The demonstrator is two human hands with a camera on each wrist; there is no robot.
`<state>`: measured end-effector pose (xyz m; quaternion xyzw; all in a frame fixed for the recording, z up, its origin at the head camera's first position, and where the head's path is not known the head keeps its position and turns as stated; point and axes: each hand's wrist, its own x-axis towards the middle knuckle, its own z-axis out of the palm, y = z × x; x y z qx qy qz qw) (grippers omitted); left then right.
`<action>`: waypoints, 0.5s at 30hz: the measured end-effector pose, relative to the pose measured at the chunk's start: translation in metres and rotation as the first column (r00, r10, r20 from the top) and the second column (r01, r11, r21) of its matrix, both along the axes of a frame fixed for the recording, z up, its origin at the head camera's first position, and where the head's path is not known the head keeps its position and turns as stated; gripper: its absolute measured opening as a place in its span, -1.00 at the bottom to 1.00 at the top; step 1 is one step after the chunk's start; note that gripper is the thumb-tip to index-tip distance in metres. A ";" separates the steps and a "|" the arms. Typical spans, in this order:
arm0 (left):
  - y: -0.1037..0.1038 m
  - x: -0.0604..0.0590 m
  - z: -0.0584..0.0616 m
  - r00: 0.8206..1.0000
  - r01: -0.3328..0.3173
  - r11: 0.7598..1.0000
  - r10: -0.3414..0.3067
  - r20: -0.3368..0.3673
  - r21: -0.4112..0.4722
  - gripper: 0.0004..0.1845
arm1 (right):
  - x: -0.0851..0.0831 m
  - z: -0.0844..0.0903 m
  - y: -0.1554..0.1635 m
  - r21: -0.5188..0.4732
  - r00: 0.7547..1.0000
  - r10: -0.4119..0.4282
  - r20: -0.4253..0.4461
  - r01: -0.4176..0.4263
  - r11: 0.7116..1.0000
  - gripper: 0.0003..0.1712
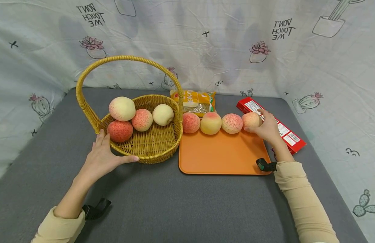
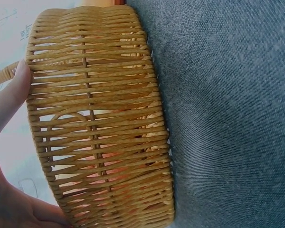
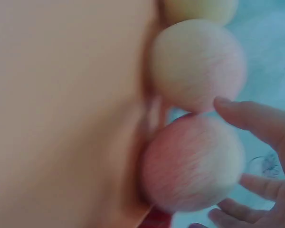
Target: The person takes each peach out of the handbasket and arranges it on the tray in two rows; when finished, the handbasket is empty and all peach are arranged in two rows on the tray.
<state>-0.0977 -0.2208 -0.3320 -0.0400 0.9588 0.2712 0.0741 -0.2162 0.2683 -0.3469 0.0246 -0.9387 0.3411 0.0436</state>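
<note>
A woven basket with a tall handle holds several peaches, the largest at its left. My left hand rests flat against the basket's near-left wall, fingers straight; the left wrist view shows the wicker wall with my thumb along it. An orange tray carries a row of peaches along its far edge. My right hand cups the rightmost peach. In the right wrist view my fingers curl round this peach, which sits beside its neighbour.
A red flat box lies right of the tray, partly under my right hand. A yellow snack bag sits behind the tray, next to the basket. The grey tabletop is backed by a printed cloth.
</note>
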 end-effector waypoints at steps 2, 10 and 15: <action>0.000 0.000 0.000 1.000 0.001 1.000 -0.001 0.003 -0.001 0.45 | 0.003 0.007 -0.003 -0.029 1.000 -0.010 -0.005 0.010 1.000 0.02; 0.000 -0.001 0.001 1.000 0.002 1.000 -0.002 0.004 -0.001 0.45 | 0.016 0.036 -0.038 -0.173 0.979 -0.011 -0.203 -0.025 0.985 -0.20; 0.000 -0.001 0.001 1.000 0.002 1.000 -0.002 -0.001 -0.005 0.45 | 0.027 0.047 -0.072 -0.168 0.939 0.081 -0.334 -0.144 0.975 -0.24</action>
